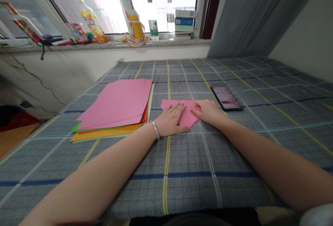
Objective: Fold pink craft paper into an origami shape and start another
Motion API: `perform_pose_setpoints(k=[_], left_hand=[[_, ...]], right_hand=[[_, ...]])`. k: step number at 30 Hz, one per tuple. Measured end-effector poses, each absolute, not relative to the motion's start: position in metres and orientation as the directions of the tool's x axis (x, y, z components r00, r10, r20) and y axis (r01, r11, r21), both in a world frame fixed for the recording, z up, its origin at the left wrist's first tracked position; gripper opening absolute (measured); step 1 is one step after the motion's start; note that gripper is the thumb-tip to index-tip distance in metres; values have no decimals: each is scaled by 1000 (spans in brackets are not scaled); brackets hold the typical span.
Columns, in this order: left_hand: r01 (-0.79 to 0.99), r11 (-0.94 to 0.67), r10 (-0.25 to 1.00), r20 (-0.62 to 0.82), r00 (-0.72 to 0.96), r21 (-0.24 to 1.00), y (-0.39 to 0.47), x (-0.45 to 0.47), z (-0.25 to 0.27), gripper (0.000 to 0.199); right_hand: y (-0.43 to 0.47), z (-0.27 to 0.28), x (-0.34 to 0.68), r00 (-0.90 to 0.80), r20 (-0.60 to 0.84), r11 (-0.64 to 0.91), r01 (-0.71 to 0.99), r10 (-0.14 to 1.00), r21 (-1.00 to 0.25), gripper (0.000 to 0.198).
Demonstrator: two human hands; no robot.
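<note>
A small piece of folded pink paper lies on the plaid cloth, between my two hands. My left hand rests flat over its left part, fingers stretched out and thumb spread toward me. A silver bracelet circles that wrist. At the paper's right edge is my right hand, its fingers bent and closed on the edge. Part of the paper is hidden beneath the left palm.
Left of my hands sits a stack of coloured paper, pink on top. A phone lies to the right. Several bottles, a yellow cup and a blue-and-white box stand on the windowsill behind the plaid-covered surface.
</note>
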State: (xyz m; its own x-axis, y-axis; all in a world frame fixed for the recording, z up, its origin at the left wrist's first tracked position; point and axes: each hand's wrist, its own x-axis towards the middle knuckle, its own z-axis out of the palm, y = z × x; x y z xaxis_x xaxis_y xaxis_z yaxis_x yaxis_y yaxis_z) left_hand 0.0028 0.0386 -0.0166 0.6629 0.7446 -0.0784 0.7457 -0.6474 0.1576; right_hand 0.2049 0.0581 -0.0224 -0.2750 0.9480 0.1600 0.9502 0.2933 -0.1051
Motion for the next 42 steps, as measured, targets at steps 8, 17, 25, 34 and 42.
perform_pose_setpoints(k=[8, 17, 25, 34, 42], left_hand=[[758, -649, 755, -71, 652, 62, 35, 5, -17, 75], [743, -669, 743, -8, 669, 5, 32, 8, -19, 67], [733, -681, 732, -29, 680, 2, 32, 9, -15, 73], [747, -664, 746, -40, 664, 16, 31, 8, -17, 73], [765, -644, 762, -75, 643, 21, 32, 10, -14, 81]], right_hand=[[59, -23, 205, -278, 154, 293, 952, 948, -89, 34], [53, -21, 204, -253, 205, 283, 950, 945, -132, 28], [54, -24, 205, -258, 230, 304, 932, 938, -196, 26], [46, -31, 211, -371, 250, 427, 874, 895, -232, 58], [50, -37, 214, -327, 231, 377, 899, 916, -222, 61]])
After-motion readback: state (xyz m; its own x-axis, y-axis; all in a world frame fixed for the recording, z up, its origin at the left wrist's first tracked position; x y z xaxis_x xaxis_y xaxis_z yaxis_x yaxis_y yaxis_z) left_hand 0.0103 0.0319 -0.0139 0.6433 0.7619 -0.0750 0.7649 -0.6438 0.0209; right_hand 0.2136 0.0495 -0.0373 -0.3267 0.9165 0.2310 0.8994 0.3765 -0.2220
